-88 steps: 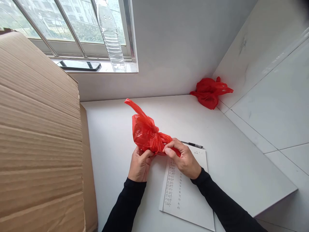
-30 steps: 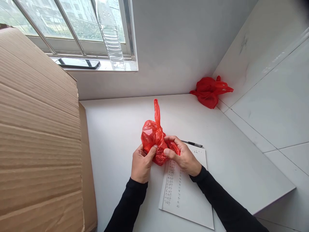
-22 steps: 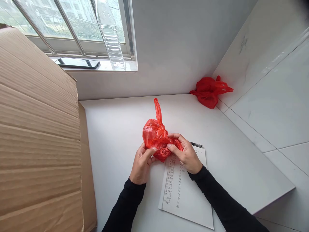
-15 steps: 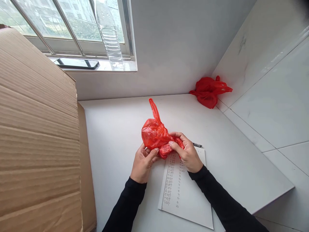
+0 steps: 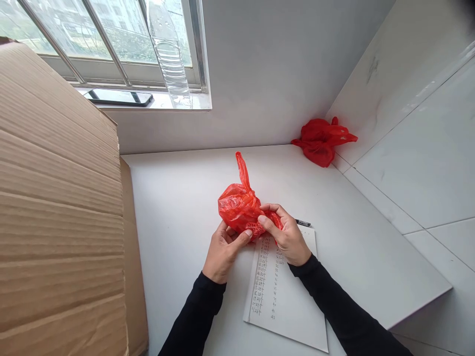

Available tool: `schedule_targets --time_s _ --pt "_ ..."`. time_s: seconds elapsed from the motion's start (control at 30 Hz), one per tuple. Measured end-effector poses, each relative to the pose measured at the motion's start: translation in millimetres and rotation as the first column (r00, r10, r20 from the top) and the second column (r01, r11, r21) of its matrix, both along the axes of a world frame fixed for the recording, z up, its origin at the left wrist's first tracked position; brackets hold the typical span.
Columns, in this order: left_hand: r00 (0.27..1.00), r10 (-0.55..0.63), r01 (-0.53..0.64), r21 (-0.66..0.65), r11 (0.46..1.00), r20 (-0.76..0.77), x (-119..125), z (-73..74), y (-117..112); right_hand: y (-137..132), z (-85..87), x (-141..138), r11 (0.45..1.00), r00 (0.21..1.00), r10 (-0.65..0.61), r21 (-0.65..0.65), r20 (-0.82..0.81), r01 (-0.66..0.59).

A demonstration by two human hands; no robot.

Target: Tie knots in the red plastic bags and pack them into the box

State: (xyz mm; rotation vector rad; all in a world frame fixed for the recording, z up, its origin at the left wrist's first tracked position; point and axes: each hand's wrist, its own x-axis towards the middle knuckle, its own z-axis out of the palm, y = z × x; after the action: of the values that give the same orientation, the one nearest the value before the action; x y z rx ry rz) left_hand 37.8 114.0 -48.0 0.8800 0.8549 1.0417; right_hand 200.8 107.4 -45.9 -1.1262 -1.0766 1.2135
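A crumpled red plastic bag (image 5: 237,207) is bunched into a ball just above the white table (image 5: 178,198), with one twisted handle sticking up. My left hand (image 5: 222,252) cups it from below and the left, thumb pressed on its underside. My right hand (image 5: 285,237) pinches the bag's right side between thumb and fingers. Both hands are closed on the bag. They hover over the top edge of a sheet of paper (image 5: 285,301) filled with handwritten columns of numbers.
A second red plastic bag (image 5: 322,141) lies in the far right corner against the tiled wall. A black pen (image 5: 303,223) lies behind my right hand. A tall cardboard box (image 5: 59,212) fills the left. On the windowsill lie a phone (image 5: 117,97) and a clear plastic bottle (image 5: 168,54).
The bag has been gathered from a long loose shape into a tight ball. Its free handle swung from pointing left to standing upright. My fingers keep shifting on its underside.
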Motion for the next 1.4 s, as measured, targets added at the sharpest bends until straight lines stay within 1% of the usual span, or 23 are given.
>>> schedule_targets --time_s 0.1,0.23,0.3,0.43,0.47,0.53,0.6,0.67,0.77,0.83,0.9,0.97,1.07,1.13,1.2,1.27,1.3,1.33,1.37,1.4 --pt "0.998 0.035 -0.034 0.015 0.999 -0.047 0.2 -2.2 1.5 0.8 -2.1 0.3 0.995 0.995 -0.091 0.05 0.042 0.089" --pt "0.992 0.057 -0.055 0.027 0.998 -0.111 1.5 -2.5 2.5 1.3 -3.1 2.1 0.991 0.991 -0.122 0.048 -0.049 0.125" --pt "0.991 0.075 -0.074 0.013 0.997 -0.113 2.2 -1.3 2.1 0.7 -1.8 2.9 0.993 0.992 -0.108 0.034 -0.067 0.11" --pt "0.991 0.103 -0.109 -0.064 0.992 -0.081 3.1 1.2 0.7 -1.3 2.0 1.6 0.999 0.999 -0.026 0.047 0.036 0.025" --pt "0.993 0.09 -0.093 -0.052 0.994 -0.072 3.2 1.2 0.4 -1.7 2.7 0.7 0.999 0.999 -0.001 0.045 0.049 -0.001" --pt "0.997 0.057 -0.056 0.02 0.998 -0.06 3.2 0.4 -0.1 -2.3 3.4 -1.2 0.999 0.998 0.041 0.029 0.042 -0.042" --pt "0.997 0.057 -0.052 0.072 0.996 -0.059 3.1 -1.4 -0.1 -2.4 3.5 -2.3 0.998 0.998 0.052 0.02 0.017 -0.052" --pt "0.995 0.087 -0.084 0.056 0.995 -0.053 2.6 -3.1 0.8 -2.3 3.3 -1.8 0.999 1.0 0.01 0.04 -0.005 -0.009" --pt "0.992 0.121 -0.121 -0.009 0.993 -0.04 1.1 -3.7 3.0 -2.1 3.0 1.6 0.99 0.992 -0.118 0.076 -0.048 0.121" --pt "0.992 0.118 -0.12 -0.039 0.992 -0.054 0.0 -3.4 4.2 -1.8 3.1 4.0 0.975 0.977 -0.203 0.078 -0.07 0.208" --pt "0.992 0.092 -0.097 -0.059 0.994 -0.083 -0.7 -3.8 4.4 -1.3 3.3 5.4 0.963 0.965 -0.251 0.077 -0.082 0.257" --pt "0.992 0.062 -0.07 -0.069 0.995 -0.108 -0.8 -5.0 3.9 -0.9 3.5 5.5 0.96 0.961 -0.26 0.083 -0.095 0.268" --pt "0.992 0.064 -0.071 -0.064 0.995 -0.11 -0.1 -5.8 2.8 -0.7 3.7 4.5 0.962 0.963 -0.244 0.099 -0.117 0.256" --pt "0.992 0.067 -0.073 -0.06 0.996 -0.106 0.2 -3.7 2.0 -0.9 4.3 3.9 0.961 0.962 -0.242 0.108 -0.13 0.256" --pt "0.989 0.053 -0.064 -0.078 0.995 -0.14 -0.7 0.6 1.0 -1.2 5.3 3.8 0.958 0.957 -0.248 0.109 -0.153 0.266" --pt "0.972 0.061 -0.084 -0.094 0.992 -0.226 -3.3 5.8 0.0 -1.1 6.6 4.0 0.957 0.951 -0.254 0.099 -0.176 0.274" --pt "0.952 0.084 -0.114 -0.087 0.99 -0.293 -5.2 8.1 -0.5 -0.9 6.9 4.3 0.955 0.948 -0.261 0.092 -0.18 0.28" --pt "0.919 0.128 -0.161 -0.059 0.985 -0.373 -7.5 9.8 -0.7 -0.5 7.0 4.7 0.953 0.945 -0.275 0.083 -0.176 0.292" --pt "0.87 0.192 -0.218 -0.005 0.976 -0.454 -10.1 10.9 -0.9 -0.1 6.6 5.2 0.947 0.94 -0.297 0.074 -0.167 0.312" --pt "0.803 0.27 -0.273 0.074 0.959 -0.531 -12.8 11.3 -1.0 0.5 5.8 5.9 0.939 0.933 -0.324 0.065 -0.159 0.337"
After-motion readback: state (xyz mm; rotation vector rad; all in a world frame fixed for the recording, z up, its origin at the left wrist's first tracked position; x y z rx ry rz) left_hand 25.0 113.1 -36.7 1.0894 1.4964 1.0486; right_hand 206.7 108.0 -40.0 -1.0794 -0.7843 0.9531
